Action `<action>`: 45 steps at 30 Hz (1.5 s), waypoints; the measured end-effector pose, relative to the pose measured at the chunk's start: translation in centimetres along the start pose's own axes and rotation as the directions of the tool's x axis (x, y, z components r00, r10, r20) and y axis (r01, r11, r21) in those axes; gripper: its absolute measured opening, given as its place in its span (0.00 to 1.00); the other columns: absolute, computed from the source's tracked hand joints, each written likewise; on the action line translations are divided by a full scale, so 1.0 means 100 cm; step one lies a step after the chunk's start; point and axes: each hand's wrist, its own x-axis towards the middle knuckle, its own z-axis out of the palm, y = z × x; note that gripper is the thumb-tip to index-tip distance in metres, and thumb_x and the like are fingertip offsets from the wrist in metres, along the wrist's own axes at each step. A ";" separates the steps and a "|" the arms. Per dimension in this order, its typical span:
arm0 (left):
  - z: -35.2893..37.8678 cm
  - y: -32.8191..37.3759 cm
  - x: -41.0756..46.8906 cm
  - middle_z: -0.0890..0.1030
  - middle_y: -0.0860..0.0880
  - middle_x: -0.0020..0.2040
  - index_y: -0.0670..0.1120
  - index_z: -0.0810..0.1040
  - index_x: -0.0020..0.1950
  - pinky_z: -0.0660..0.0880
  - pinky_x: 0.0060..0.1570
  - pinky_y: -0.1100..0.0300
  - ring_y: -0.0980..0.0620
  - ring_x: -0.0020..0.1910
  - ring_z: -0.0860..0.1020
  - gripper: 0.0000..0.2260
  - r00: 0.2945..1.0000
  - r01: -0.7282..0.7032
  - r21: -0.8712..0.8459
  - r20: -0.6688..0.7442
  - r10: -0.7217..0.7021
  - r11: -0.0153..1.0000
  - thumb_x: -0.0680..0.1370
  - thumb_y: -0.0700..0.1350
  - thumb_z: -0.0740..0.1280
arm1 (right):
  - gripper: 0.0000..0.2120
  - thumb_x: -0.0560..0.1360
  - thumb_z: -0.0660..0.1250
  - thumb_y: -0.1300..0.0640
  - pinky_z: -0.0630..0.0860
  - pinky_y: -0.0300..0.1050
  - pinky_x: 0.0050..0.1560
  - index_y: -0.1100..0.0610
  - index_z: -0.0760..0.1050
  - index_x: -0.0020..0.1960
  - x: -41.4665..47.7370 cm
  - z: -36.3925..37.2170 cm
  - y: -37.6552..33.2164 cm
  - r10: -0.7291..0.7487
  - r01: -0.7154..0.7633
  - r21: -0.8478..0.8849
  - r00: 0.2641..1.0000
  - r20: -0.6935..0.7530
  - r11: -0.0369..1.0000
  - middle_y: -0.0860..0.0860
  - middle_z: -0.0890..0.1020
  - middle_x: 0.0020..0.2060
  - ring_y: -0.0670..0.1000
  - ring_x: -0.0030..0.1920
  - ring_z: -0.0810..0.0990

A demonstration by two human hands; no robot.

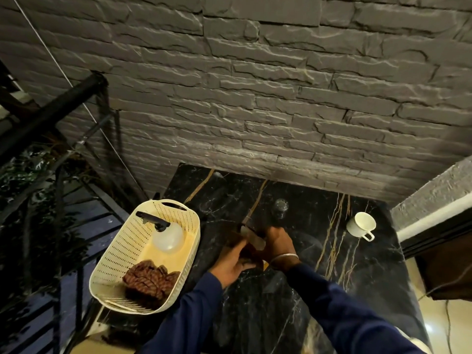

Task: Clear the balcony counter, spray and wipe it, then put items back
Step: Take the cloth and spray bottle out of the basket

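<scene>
The black marble counter [319, 290] with gold veins runs along the stone wall. Both my hands meet over its middle. My left hand [231, 265] and my right hand [278, 242] each grip a flat brown object [249, 241]; it is blurred and I cannot tell what it is. A thin blade-like piece [246, 218] sticks out of it toward the wall. At the counter's left edge sits a cream perforated basket [122, 251], which holds a white spray bottle with a black trigger [167, 238] and a crumpled brown cloth [150, 278].
A clear glass [280, 208] stands on the counter just beyond my hands. A white cup [361, 224] lies tilted at the right rear. A black railing [48, 116] and plants are on the left; a doorway and pale floor [434, 328] are on the right.
</scene>
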 end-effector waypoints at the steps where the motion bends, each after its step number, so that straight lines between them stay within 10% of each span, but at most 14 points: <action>1: 0.001 -0.004 0.004 0.80 0.42 0.57 0.46 0.75 0.65 0.79 0.53 0.41 0.41 0.54 0.79 0.14 1.000 0.005 0.027 -0.019 -0.005 1.000 0.80 0.47 0.66 | 0.18 0.69 0.68 0.36 0.75 0.39 0.39 0.48 0.79 0.50 0.000 -0.002 0.001 0.003 -0.003 -0.023 1.000 -0.004 1.000 0.45 0.82 0.40 0.45 0.39 0.81; 9: 0.012 -0.026 0.028 0.78 0.50 0.64 0.51 0.75 0.66 0.77 0.59 0.50 0.51 0.59 0.78 0.25 0.958 -0.154 0.446 -0.149 0.243 0.881 0.73 0.60 0.71 | 0.24 0.64 0.67 0.28 0.74 0.37 0.37 0.47 0.79 0.47 -0.010 -0.017 0.033 0.080 -0.080 0.010 0.997 -0.002 0.997 0.43 0.81 0.40 0.43 0.37 0.79; 13: 0.032 -0.015 0.038 0.78 0.50 0.63 0.48 0.73 0.67 0.74 0.62 0.56 0.50 0.62 0.77 0.21 0.808 -0.248 0.780 -0.161 0.567 0.575 0.76 0.52 0.71 | 0.24 0.67 0.67 0.33 0.80 0.44 0.50 0.46 0.76 0.55 -0.022 -0.031 0.058 0.163 -0.164 0.065 0.987 0.011 0.984 0.45 0.81 0.49 0.47 0.49 0.81; 16: 0.066 0.013 0.053 0.78 0.53 0.58 0.50 0.75 0.61 0.75 0.54 0.59 0.52 0.57 0.78 0.15 0.699 -0.415 0.865 0.106 0.707 0.281 0.76 0.40 0.71 | 0.30 0.63 0.62 0.30 0.80 0.46 0.52 0.48 0.77 0.57 -0.032 -0.037 0.081 0.206 -0.203 0.072 0.978 -0.040 0.976 0.46 0.82 0.50 0.49 0.50 0.82; 20: 0.119 0.044 0.108 0.76 0.46 0.61 0.47 0.77 0.61 0.74 0.62 0.50 0.45 0.61 0.76 0.22 0.663 -0.449 0.874 0.464 0.587 -0.183 0.68 0.36 0.75 | 0.24 0.65 0.73 0.38 0.80 0.47 0.50 0.51 0.80 0.55 -0.034 -0.042 0.117 0.296 -0.293 0.045 0.952 -0.083 0.955 0.50 0.84 0.49 0.53 0.49 0.83; 27: 0.171 0.057 0.167 0.75 0.40 0.65 0.45 0.74 0.67 0.72 0.64 0.47 0.38 0.64 0.74 0.24 0.885 -0.186 0.703 0.423 0.193 -0.687 0.72 0.42 0.73 | 0.22 0.67 0.70 0.37 0.80 0.48 0.45 0.51 0.79 0.53 -0.027 -0.043 0.163 0.396 -0.382 0.119 0.909 -0.128 0.916 0.51 0.84 0.46 0.54 0.46 0.84; 38: 0.179 0.065 0.171 0.79 0.37 0.57 0.39 0.77 0.58 0.77 0.57 0.48 0.37 0.57 0.79 0.22 0.916 -0.135 0.772 0.336 0.219 -0.621 0.67 0.40 0.78 | 0.27 0.68 0.73 0.43 0.79 0.48 0.55 0.50 0.70 0.64 -0.025 -0.031 0.176 0.427 -0.425 0.090 0.904 -0.002 0.901 0.50 0.79 0.57 0.52 0.55 0.80; 41: 0.163 0.070 0.166 0.84 0.44 0.49 0.43 0.82 0.52 0.79 0.53 0.55 0.45 0.51 0.82 0.23 0.885 -0.161 0.925 0.290 0.365 -0.345 0.61 0.49 0.83 | 0.26 0.70 0.69 0.40 0.78 0.49 0.54 0.51 0.70 0.64 -0.018 -0.033 0.165 0.422 -0.421 0.060 0.907 -0.005 0.905 0.52 0.80 0.56 0.54 0.54 0.80; 45: 0.141 0.073 0.133 0.86 0.53 0.41 0.48 0.86 0.46 0.80 0.49 0.64 0.58 0.43 0.83 0.20 0.854 -0.256 0.912 0.057 0.518 0.322 0.60 0.56 0.82 | 0.23 0.72 0.66 0.37 0.78 0.48 0.53 0.51 0.74 0.59 -0.006 -0.037 0.152 0.392 -0.391 0.031 0.920 -0.028 0.920 0.52 0.81 0.53 0.53 0.52 0.80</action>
